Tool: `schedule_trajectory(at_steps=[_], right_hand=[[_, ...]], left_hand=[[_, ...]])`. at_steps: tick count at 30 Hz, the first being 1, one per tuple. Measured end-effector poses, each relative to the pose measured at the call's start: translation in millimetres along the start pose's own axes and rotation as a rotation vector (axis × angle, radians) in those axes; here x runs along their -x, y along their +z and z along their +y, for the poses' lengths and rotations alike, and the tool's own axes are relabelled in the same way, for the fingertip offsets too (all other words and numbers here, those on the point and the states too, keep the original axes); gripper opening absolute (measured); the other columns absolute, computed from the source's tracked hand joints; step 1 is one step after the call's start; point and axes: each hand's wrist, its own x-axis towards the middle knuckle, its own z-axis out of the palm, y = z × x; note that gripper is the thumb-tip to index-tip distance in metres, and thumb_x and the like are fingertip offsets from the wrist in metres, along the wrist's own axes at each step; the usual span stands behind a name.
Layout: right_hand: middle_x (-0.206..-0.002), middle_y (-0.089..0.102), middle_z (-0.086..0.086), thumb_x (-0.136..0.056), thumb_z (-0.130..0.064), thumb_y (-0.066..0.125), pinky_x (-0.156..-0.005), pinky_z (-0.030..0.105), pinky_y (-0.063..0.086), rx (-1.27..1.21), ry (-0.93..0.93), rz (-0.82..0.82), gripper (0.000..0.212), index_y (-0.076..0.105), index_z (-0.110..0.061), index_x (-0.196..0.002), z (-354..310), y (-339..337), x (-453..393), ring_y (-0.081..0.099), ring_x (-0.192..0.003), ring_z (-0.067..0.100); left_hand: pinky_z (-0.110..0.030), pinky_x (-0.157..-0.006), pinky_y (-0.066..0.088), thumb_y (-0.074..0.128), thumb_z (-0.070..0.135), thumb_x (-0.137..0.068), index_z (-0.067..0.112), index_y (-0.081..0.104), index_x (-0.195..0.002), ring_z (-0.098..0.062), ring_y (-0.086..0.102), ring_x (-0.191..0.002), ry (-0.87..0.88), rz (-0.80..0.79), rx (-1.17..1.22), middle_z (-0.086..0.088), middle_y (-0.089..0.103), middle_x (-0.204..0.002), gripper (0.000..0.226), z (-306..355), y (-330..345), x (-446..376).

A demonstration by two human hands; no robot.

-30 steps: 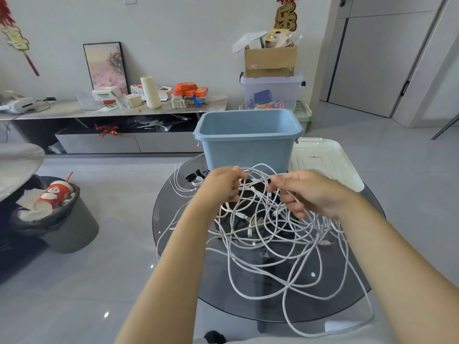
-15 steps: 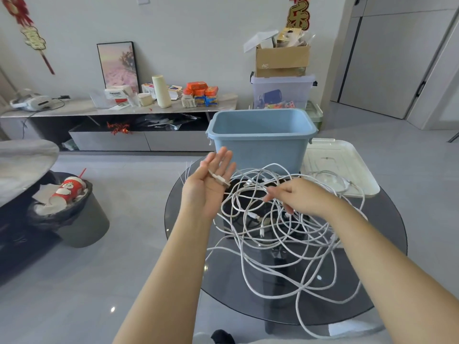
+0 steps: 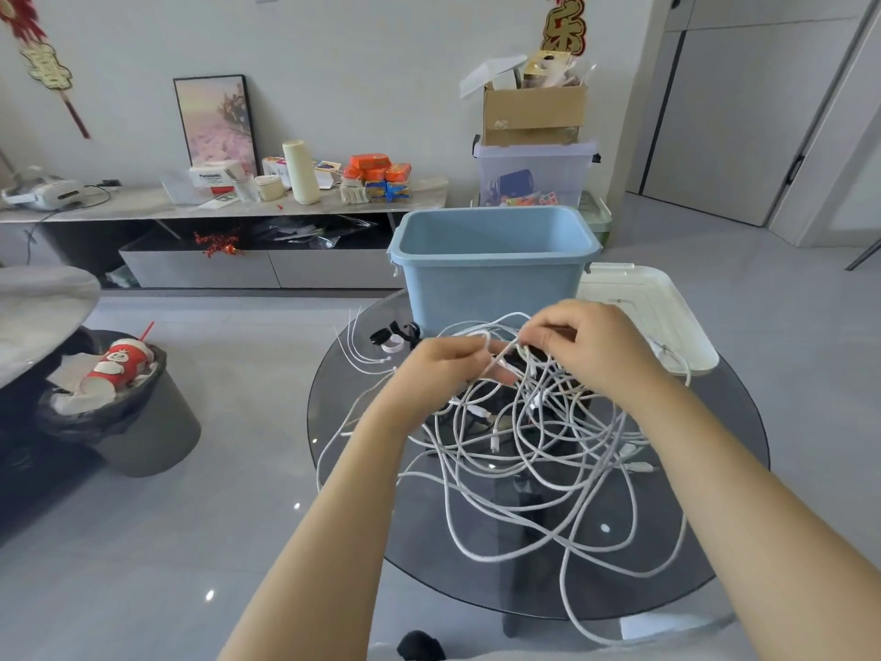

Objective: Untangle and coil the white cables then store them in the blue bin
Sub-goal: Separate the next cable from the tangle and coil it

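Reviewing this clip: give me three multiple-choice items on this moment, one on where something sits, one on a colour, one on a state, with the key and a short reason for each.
1. Where is the white lid?
A. on the bin
B. flat on the glass table, right of the bin
C. on the floor

2. What colour is the bin?
A. light blue
B. green
C. red

3. What state are the white cables in?
A. coiled inside the bin
B. neatly bundled on the lid
C. a loose tangle on the table, with strands held by both hands

Key: 1 B, the lid lies beside the bin's right side on the table. 2 A, its walls and rim are light blue. 3 C, the left hand and right hand each pinch strands above the pile, and the visible part of the bin's interior shows no cable.
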Motion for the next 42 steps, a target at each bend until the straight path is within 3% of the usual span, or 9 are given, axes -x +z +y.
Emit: schedule_trajectory(at_steps=[3,6,14,23,29,32,34,38,42], right_hand=[[-0.076,0.069,-0.001,-0.079,-0.037,0.071,-0.068,0.030,0.048,-0.135,0.041,0.128,0.016,0.074,-0.021,-0.080,8,2,0,0.059,-0.069,0.012],[-0.054,0.055,-0.002,-0.077,-0.052,0.064,-0.051,0.020,0.033,-0.239,0.097,0.161,0.034,0.068,-0.019,-0.069,10,5,-1,0.043,-0.049,0.006],[-0.080,0.069,-0.009,-0.100,-0.041,0.033,-0.085,0.030,0.044,-0.188,0.237,-0.488,0.038,0.063,-0.023,-0.085,14,32,4,0.062,-0.083,0.008],[-0.087,0.057,-0.005,-0.096,-0.031,0.045,-0.073,0.031,0.039,0.185,0.161,-0.640,0.014,0.054,-0.021,-0.091,-5,29,7,0.051,-0.079,0.015],[-0.065,0.052,-0.008,-0.090,-0.051,0.050,-0.056,0.028,0.027,0.514,0.088,-0.481,0.033,0.056,-0.022,-0.077,-21,16,11,0.050,-0.069,0.016],[-0.071,0.055,-0.009,-0.090,-0.051,0.051,-0.062,0.026,0.029,0.534,0.089,-0.409,0.027,0.059,-0.025,-0.087,-23,12,11,0.055,-0.079,0.018],[-0.088,0.064,-0.008,-0.090,-0.049,0.051,-0.074,0.029,0.030,0.562,0.034,-0.306,0.021,0.059,-0.029,-0.093,-23,10,12,0.057,-0.096,0.020],[-0.098,0.064,-0.010,-0.089,-0.043,0.055,-0.096,0.033,0.024,0.629,-0.050,-0.169,0.016,0.063,-0.032,-0.096,-17,7,13,0.048,-0.109,0.016],[-0.084,0.065,-0.009,-0.085,-0.023,0.065,-0.098,0.031,0.014,0.530,-0.156,0.015,0.005,0.069,-0.026,-0.084,-10,9,9,0.048,-0.100,0.017]], left_hand=[[-0.040,-0.097,0.038,0.045,0.011,-0.097,0.018,0.074,-0.086,-0.028,0.066,-0.098,-0.053,-0.183,0.191,-0.013,0.068,-0.081,0.032,5,1,2],[-0.051,-0.097,0.043,0.040,0.016,-0.094,0.011,0.074,-0.090,-0.022,0.070,-0.085,-0.042,-0.363,0.627,0.001,0.054,-0.051,0.034,6,-5,2],[-0.075,-0.081,0.035,0.058,0.008,-0.077,0.000,0.061,-0.102,-0.018,0.070,-0.094,0.228,-0.077,1.489,0.006,0.070,-0.069,0.027,20,-3,0],[-0.056,-0.104,0.032,0.030,0.023,-0.104,0.014,0.040,-0.138,-0.009,0.060,-0.108,0.121,0.398,1.006,0.009,0.073,-0.094,0.037,8,-6,-9],[-0.039,-0.100,0.045,0.043,0.022,-0.101,0.028,0.070,-0.079,-0.010,0.063,-0.106,0.190,0.551,0.270,0.003,0.069,-0.116,0.035,-7,1,-9],[-0.011,-0.060,0.039,0.048,0.018,-0.099,0.023,0.069,-0.106,0.001,0.049,-0.057,0.299,0.497,-0.171,0.016,0.072,-0.097,0.023,-10,9,-9],[-0.008,-0.053,0.035,0.049,0.015,-0.097,0.018,0.063,-0.121,-0.001,0.049,-0.050,0.321,0.389,-0.475,0.009,0.072,-0.087,0.027,-11,13,-9],[-0.033,-0.065,0.043,0.046,0.017,-0.095,0.011,0.059,-0.077,-0.024,0.057,-0.071,0.144,0.222,-0.731,-0.008,0.070,-0.077,0.023,-7,17,-12],[-0.032,-0.060,0.040,0.039,0.012,-0.094,0.011,0.042,-0.059,-0.016,0.065,-0.062,-0.082,0.043,-0.619,-0.012,0.056,-0.059,0.034,6,6,-9]])
